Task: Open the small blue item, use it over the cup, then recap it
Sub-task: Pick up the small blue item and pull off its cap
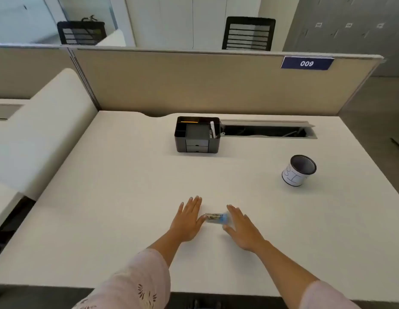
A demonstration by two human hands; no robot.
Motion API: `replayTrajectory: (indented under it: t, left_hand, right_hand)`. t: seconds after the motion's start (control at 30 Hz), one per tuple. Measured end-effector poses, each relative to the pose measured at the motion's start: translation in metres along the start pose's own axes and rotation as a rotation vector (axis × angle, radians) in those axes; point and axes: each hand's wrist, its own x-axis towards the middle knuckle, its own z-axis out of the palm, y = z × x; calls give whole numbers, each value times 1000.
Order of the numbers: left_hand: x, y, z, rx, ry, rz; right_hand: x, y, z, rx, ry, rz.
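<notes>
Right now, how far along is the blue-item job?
Barely started. Nothing looks done: the small blue-capped item lies on its side on the desk, cap apparently on. In hand: left hand and right hand flank it, open, not gripping. Left: open, use over the cup, recap.

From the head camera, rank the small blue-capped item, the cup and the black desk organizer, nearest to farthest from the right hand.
1. Blue-capped item: lying just left of the right hand, by its fingertips.
2. Cup: farther back, to the right.
3. Black desk organizer: farthest, at the desk's back, slightly left.
</notes>
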Motion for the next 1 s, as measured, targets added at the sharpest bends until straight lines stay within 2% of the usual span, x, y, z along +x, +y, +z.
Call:
replayTrajectory:
  t: [0.17,0.4,0.57,0.7,0.87,1.0]
  left_hand:
    - [-7,-6,12,29,-51,-8]
    - [-11,-9,17,-17,-55,-22]
    - [-8,-2,14,-168,76,9]
    - [-6,4,10,-196,142,61]
    - [2,9,-11,-173,250,119]
    - [13,18,-33,-123,359,157]
  right_hand:
    - [-1,3,13,71,6,80]
    - [7,5,13,62,96,39]
    - [17,3,10,-81,168,-1]
    - [21,0,9,-119,212,-21]
    - [30,-17,-12,80,244,6]
    - [37,-38,-43,185,215,-70]
